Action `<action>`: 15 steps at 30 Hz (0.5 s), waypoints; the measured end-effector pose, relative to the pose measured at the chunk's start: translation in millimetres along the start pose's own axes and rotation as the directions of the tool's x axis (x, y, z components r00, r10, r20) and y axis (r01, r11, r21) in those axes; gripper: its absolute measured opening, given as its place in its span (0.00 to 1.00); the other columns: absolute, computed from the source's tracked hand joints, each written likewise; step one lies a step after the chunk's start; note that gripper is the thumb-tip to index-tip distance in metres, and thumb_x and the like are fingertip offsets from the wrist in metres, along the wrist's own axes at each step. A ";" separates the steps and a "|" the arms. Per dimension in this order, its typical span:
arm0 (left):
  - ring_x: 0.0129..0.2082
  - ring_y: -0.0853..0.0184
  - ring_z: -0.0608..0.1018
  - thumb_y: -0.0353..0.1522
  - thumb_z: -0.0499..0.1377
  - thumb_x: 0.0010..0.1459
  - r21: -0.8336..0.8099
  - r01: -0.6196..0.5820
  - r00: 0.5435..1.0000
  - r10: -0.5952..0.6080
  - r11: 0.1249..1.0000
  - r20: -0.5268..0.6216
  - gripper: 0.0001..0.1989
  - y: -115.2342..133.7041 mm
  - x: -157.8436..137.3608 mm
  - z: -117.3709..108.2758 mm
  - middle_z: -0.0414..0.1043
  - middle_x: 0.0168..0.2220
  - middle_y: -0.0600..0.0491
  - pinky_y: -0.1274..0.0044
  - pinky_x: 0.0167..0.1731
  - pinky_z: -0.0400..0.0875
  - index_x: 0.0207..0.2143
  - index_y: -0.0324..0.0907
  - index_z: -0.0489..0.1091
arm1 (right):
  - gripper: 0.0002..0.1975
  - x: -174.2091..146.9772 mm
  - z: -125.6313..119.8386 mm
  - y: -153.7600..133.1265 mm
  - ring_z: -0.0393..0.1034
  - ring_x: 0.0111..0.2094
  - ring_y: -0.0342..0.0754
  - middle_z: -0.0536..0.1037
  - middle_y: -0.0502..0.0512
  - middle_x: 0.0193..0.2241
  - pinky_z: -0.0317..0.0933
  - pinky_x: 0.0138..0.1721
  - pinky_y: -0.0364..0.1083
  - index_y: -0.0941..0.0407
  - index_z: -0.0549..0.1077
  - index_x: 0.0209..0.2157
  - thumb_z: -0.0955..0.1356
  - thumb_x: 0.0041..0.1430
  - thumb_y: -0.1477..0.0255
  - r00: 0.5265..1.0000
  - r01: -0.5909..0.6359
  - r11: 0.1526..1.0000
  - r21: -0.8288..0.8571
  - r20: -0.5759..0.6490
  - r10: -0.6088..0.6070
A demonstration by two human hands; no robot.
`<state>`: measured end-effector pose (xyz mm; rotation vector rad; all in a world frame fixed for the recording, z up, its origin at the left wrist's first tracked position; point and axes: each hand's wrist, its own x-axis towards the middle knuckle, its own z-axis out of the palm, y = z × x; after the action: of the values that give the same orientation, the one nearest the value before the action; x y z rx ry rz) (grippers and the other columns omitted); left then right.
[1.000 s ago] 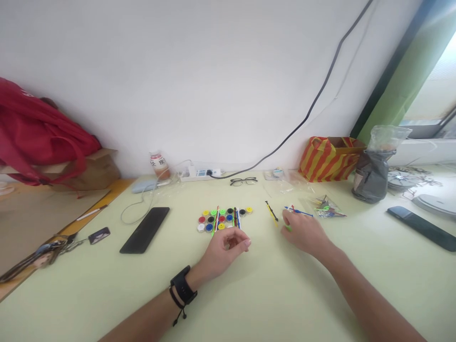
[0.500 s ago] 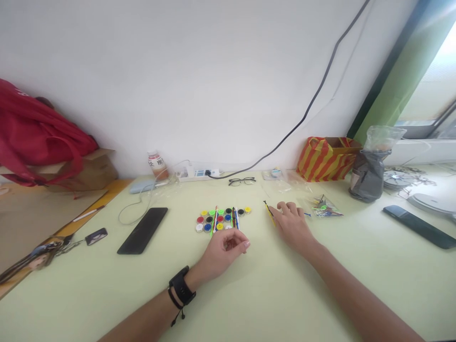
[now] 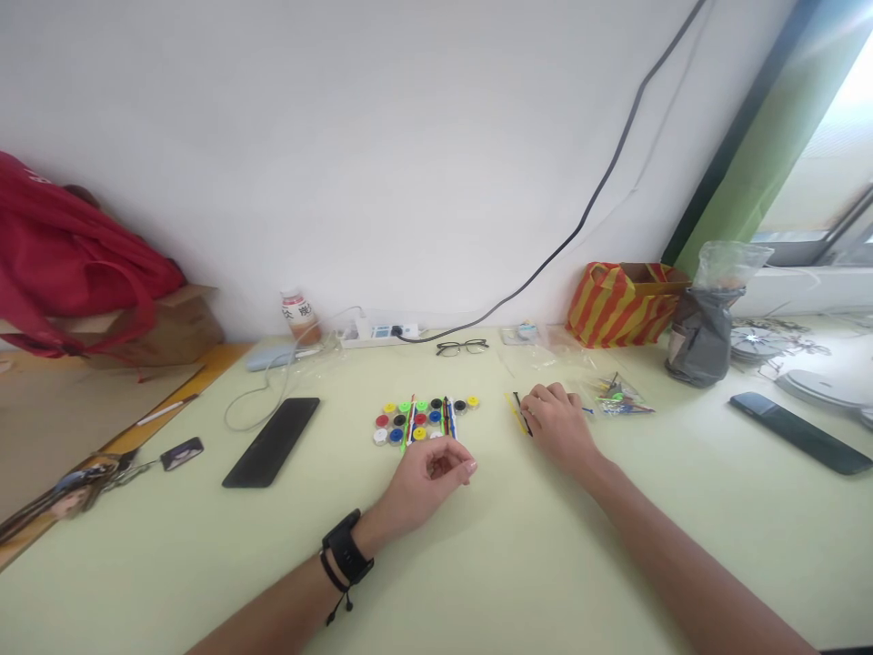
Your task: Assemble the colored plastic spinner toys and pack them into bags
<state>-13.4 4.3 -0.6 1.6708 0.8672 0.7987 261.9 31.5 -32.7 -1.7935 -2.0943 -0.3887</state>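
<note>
My left hand [image 3: 436, 471] rests on the table with its fingers loosely curled and the thumb close to the index finger; nothing shows in it. Just beyond it are several small round colored pieces [image 3: 419, 435] in clear rims, set in rows, with thin colored plastic sticks [image 3: 446, 418] lying across them. My right hand [image 3: 560, 420] is bent down over the table, its fingers at a thin black plastic stick [image 3: 528, 426]. A yellow stick [image 3: 516, 414] lies close along the black one. The end of a blue stick [image 3: 587, 410] pokes out on the hand's right; the rest is hidden.
A clear bag of small parts [image 3: 622, 398] lies right of my right hand. Eyeglasses [image 3: 462, 347] and a power strip [image 3: 378, 337] sit by the wall. A black phone [image 3: 271, 443] lies at left, another dark phone [image 3: 797, 433] at right. A bottle [image 3: 300, 317] stands at the back.
My right hand has shifted slightly to the right. The black stick, which crossed the yellow one, now lies on its right side. My left hand has stayed in place.
</note>
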 end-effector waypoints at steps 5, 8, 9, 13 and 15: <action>0.28 0.69 0.74 0.41 0.65 0.62 -0.009 -0.007 1.000 0.007 1.000 -0.004 0.13 -0.1 -0.3 -0.6 0.76 0.27 0.52 0.78 0.29 0.64 0.34 0.39 0.76 | 0.09 2.9 -8.1 -1.8 0.68 0.44 0.55 0.81 0.57 0.37 0.51 0.46 0.53 0.55 0.73 0.36 0.63 0.68 0.76 0.995 -0.024 0.998 0.058 -0.096 0.029; 0.27 0.69 0.74 0.42 0.65 0.62 -0.007 -0.012 1.000 0.012 1.000 -0.004 0.14 -0.2 -0.9 -0.2 0.76 0.27 0.52 0.78 0.28 0.64 0.33 0.40 0.76 | 0.07 4.2 -14.6 -5.0 0.70 0.43 0.54 0.81 0.56 0.35 0.51 0.50 0.54 0.54 0.71 0.35 0.63 0.67 0.76 0.978 -0.014 0.988 0.156 -0.202 0.046; 0.27 0.69 0.73 0.42 0.65 0.62 -0.007 -0.013 1.000 0.013 1.000 -0.005 0.14 -0.2 -1.0 0.0 0.76 0.27 0.52 0.78 0.28 0.64 0.33 0.40 0.76 | 0.07 4.2 -16.6 -6.4 0.71 0.42 0.54 0.81 0.56 0.35 0.51 0.51 0.54 0.54 0.70 0.35 0.63 0.66 0.76 0.973 -0.006 0.983 0.186 -0.224 0.048; 0.27 0.69 0.74 0.42 0.65 0.61 -0.015 -0.010 1.000 0.010 1.000 -0.007 0.14 -0.3 -0.9 -0.1 0.75 0.27 0.52 0.78 0.29 0.65 0.33 0.40 0.76 | 0.05 1.2 -21.9 -13.6 0.72 0.36 0.52 0.78 0.54 0.31 0.57 0.46 0.51 0.53 0.65 0.34 0.62 0.64 0.75 0.973 -0.002 0.940 0.342 -0.216 0.081; 0.28 0.69 0.73 0.42 0.65 0.62 -0.013 -0.009 1.000 0.009 1.000 -0.008 0.14 -0.6 -0.5 -0.3 0.75 0.27 0.52 0.78 0.29 0.64 0.34 0.39 0.76 | 0.04 -1.7 -22.8 -18.2 0.71 0.33 0.51 0.77 0.52 0.31 0.59 0.41 0.49 0.52 0.64 0.34 0.62 0.64 0.74 0.981 -0.016 0.895 0.446 -0.164 0.100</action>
<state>-14.0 4.2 -1.1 1.6624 0.8589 0.8155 246.2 17.3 -12.5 -1.4841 -1.8141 -0.0453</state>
